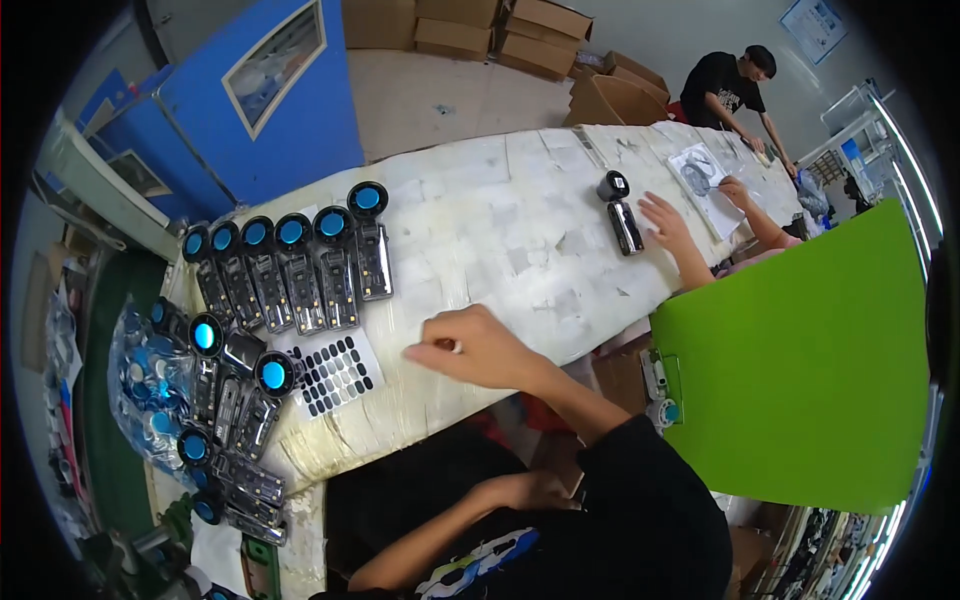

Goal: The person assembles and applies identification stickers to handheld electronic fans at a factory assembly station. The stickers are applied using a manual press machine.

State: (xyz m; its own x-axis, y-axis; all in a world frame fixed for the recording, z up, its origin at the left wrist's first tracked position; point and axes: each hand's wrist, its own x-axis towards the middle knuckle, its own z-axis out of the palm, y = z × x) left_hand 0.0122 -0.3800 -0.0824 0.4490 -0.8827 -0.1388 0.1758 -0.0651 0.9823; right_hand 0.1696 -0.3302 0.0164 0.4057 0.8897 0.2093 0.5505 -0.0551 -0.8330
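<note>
My right hand (478,345) is over the table's near edge, its fingers curled in; a small pale spot shows between them, too small to name. To its left lies a white sheet of dark and silver oval stickers (338,378). Low near my body is my left hand (528,490), its fingers mostly hidden. Several dark handheld devices with round, blue-faced heads and see-through bodies stand in a row (298,285) on the left of the table. More of these devices (240,410) lie in a loose heap nearer me, partly over the sheet's edge.
A clear plastic bag (150,385) of blue-faced parts sits at the far left. Across the worn white table (470,240), another person's hands (675,235) are beside one device (625,228) and a printed sheet (705,190). A green panel (800,370) stands at right; a further person (728,95) works behind.
</note>
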